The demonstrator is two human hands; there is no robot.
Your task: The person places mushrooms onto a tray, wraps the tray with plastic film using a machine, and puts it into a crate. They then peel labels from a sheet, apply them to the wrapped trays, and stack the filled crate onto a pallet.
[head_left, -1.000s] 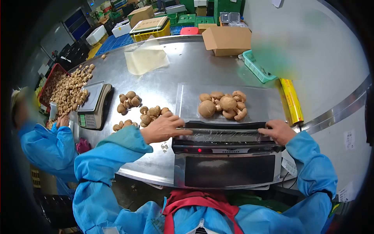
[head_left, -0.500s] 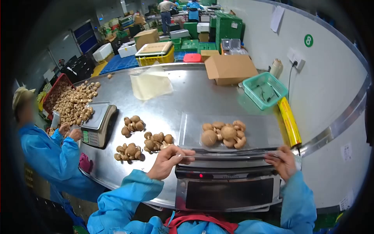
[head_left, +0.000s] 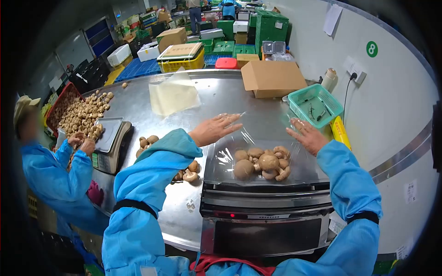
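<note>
A sheet of clear cling film (head_left: 249, 137) stretches over a cluster of brown mushrooms (head_left: 268, 161) on the wrapping machine (head_left: 267, 205). My left hand (head_left: 214, 130) grips the film's far left edge between thumb and fingers, beyond the mushrooms. At the far right edge, my right hand (head_left: 307, 136) holds the film in the same way. Shiny creases run through the film near my left hand. More mushrooms (head_left: 188, 172) lie left of the machine, partly hidden by my left sleeve.
At left, a co-worker (head_left: 55, 170) handles mushrooms beside a scale (head_left: 112, 142) and a large mushroom pile (head_left: 85, 115). Further back are a pale sheet (head_left: 174, 95), a cardboard box (head_left: 275, 79) and a green basket (head_left: 316, 103). A yellow film box (head_left: 340, 133) lies by the wall.
Both hands have moved away from my body, from the machine's front edge past the mushrooms, drawing the film over them. My left sleeve now covers part of the mushroom piles.
</note>
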